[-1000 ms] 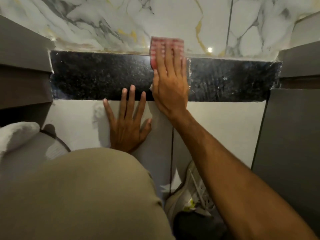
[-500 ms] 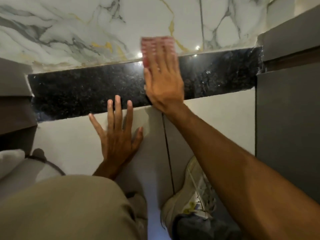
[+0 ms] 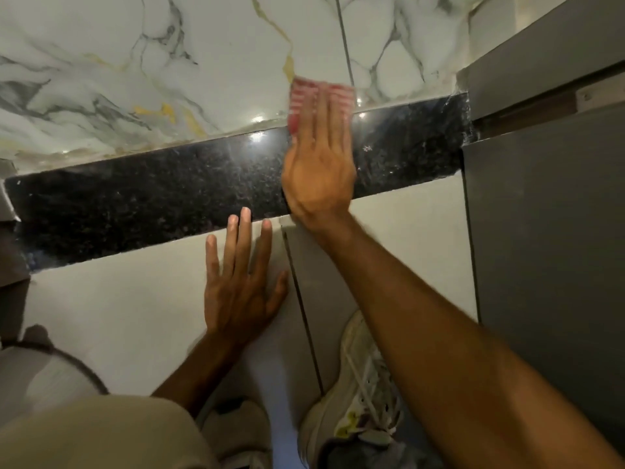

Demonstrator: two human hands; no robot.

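Observation:
My right hand (image 3: 319,167) lies flat with straight fingers on a red-and-white checked cloth (image 3: 299,96), pressing it against the upper edge of a black speckled stone strip (image 3: 152,191). The cloth is blurred and mostly covered by the fingers. My left hand (image 3: 238,286) rests flat with spread fingers on the pale floor tile (image 3: 118,299) below the strip, its fingertips near the strip's lower edge.
White marble-patterned tiles (image 3: 169,62) lie beyond the strip. Grey door frames (image 3: 541,214) stand at the right and far left. A white sneaker (image 3: 351,384) sits under my right forearm, and my knee in beige cloth (image 3: 84,434) fills the lower left.
The view has shifted and tilted, so the strip now slants. My right hand with the cloth has slid a little to the right along the strip. My left hand stays flat on the tile.

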